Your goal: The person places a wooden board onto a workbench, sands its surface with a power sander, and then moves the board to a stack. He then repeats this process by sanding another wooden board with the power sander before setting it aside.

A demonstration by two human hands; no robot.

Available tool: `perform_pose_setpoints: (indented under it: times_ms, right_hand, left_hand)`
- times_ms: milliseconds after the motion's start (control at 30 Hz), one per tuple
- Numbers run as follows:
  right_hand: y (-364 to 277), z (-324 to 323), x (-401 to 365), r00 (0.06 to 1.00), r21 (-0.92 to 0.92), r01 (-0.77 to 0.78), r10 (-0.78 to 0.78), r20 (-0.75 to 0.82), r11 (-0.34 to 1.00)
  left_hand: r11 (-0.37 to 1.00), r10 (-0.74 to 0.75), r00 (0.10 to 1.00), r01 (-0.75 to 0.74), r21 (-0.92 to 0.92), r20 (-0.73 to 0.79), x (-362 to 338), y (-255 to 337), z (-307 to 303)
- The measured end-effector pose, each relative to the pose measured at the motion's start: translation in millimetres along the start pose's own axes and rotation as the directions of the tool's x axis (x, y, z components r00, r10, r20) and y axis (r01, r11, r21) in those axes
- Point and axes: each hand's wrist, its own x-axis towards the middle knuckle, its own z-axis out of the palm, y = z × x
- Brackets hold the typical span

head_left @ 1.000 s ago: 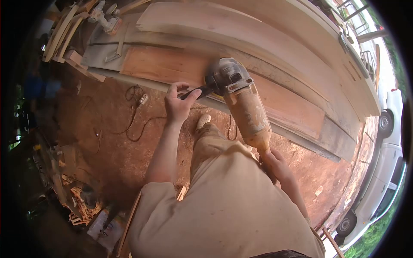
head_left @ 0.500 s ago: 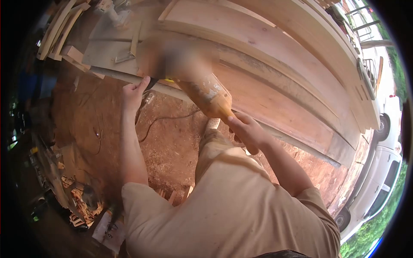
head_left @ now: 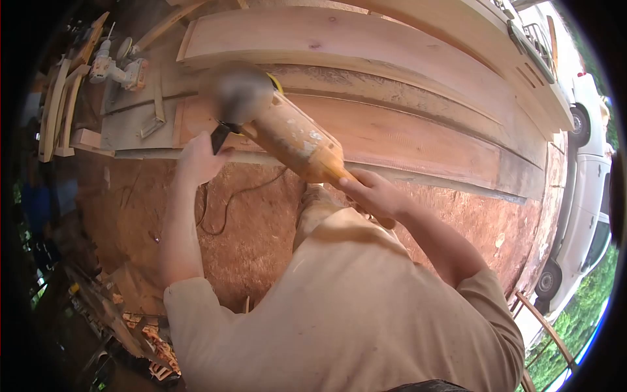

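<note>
With both hands I hold a worn orange angle grinder [head_left: 295, 135] over the near reddish plank [head_left: 418, 140]. My left hand [head_left: 200, 160] is closed around its black side handle [head_left: 221, 136]. My right hand [head_left: 371, 194] wraps the rear handle, at the end closest to my body. The grinder's head is blurred, with a yellow rim showing at its edge, and the surface directly under it is hidden. The tool lies diagonally, its head toward the upper left.
Thicker timber [head_left: 339, 42] lies beyond the near plank. A cordless drill [head_left: 117, 68] and curved wood pieces [head_left: 60, 108] are at the upper left. A dark cable [head_left: 225, 219] runs over the reddish dirt floor [head_left: 241, 261]. A white vehicle [head_left: 584, 202] stands at the right.
The view has shifted, bringing the drill into clearer sight. The grinder's head has moved slightly left along the near plank, with both hands still on the handles.
</note>
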Motion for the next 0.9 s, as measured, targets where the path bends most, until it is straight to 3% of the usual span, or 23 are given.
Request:
perform_pose_setpoints:
  times_ms: [33,100,200,267,367,467,600,700,767,900]
  right_hand:
    - [27,-10,-9,1.0,0.034,0.004,-0.005,0.013,0.999]
    - [61,-25,-41,1.0,0.053,-0.002,0.003,-0.008,0.999]
    - [104,-36,-80,0.997,0.097,0.021,-0.014,-0.07,0.995]
    - [126,-40,-97,0.996,0.152,0.026,-0.013,-0.085,0.988]
    - [152,-50,-136,0.979,0.222,0.048,-0.003,-0.203,0.974]
    - [173,-43,-152,0.965,0.157,0.067,-0.024,-0.262,0.985]
    - [228,-55,-206,0.931,0.233,0.088,0.004,-0.365,0.968]
    - [257,-53,-241,0.915,0.427,0.059,0.122,-0.385,0.902]
    - [282,-52,-257,0.893,0.577,0.139,0.15,-0.425,0.805]
    - [307,-46,-273,0.847,0.689,0.262,0.181,-0.499,0.676]
  left_hand:
    - [0.998,0.017,0.998,-0.02,0.051,0.059,-3,39,-1]
    - [0.989,0.082,0.99,-0.067,-0.13,0.112,4,79,25]
    - [1.0,0.004,0.999,-0.005,0.021,0.045,-12,140,45]
    - [0.999,0.031,0.997,-0.034,0.036,0.067,-15,168,49]
    - [0.992,0.106,0.987,-0.113,0.05,0.117,-15,226,64]
    - [0.977,0.18,0.971,-0.195,0.085,0.155,-11,261,72]
    - [0.936,0.274,0.931,-0.316,0.157,0.24,-14,358,102]
    - [0.886,0.335,0.881,-0.415,0.206,0.334,-22,429,118]
    - [0.855,0.376,0.86,-0.466,0.228,0.346,-31,469,130]
    - [0.776,0.481,0.785,-0.589,0.228,0.391,-41,528,148]
